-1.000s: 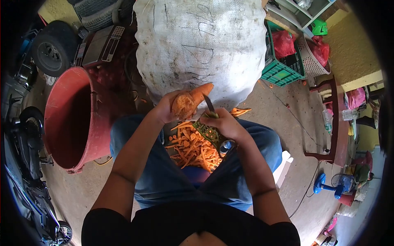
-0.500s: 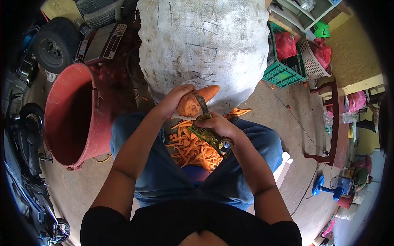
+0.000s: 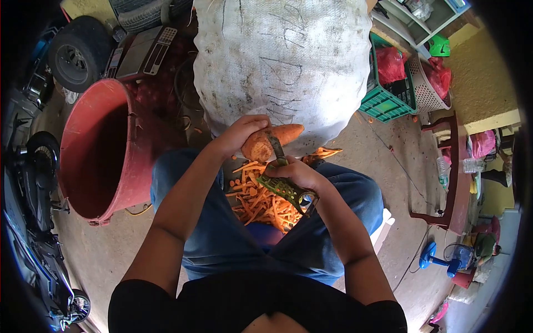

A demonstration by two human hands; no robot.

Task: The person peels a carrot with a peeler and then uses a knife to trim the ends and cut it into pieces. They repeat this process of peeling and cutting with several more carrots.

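My left hand [image 3: 244, 133] is closed round the thick end of a large orange carrot [image 3: 286, 133], which points to the right in front of the sack. In my right hand [image 3: 297, 173] is a green peeler [image 3: 283, 188] with holes in its handle; its dark blade end lies against the carrot. Below both hands, between my knees, orange peelings and cut pieces [image 3: 266, 208] are heaped. A big white woven sack [image 3: 283, 61] with dark writing stands just beyond the carrot.
At the left are a red barrel [image 3: 139, 150], a scale [image 3: 141, 53], a tyre [image 3: 78, 54] and a motorcycle [image 3: 41, 222]. To the right are a green crate [image 3: 388, 102], a white basket [image 3: 426, 97], a wooden frame [image 3: 458, 177] and a blue fan [image 3: 444, 261].
The view has shifted slightly. My hands still hold the carrot and the peeler, and the peeler's blade remains by the carrot's thick end.
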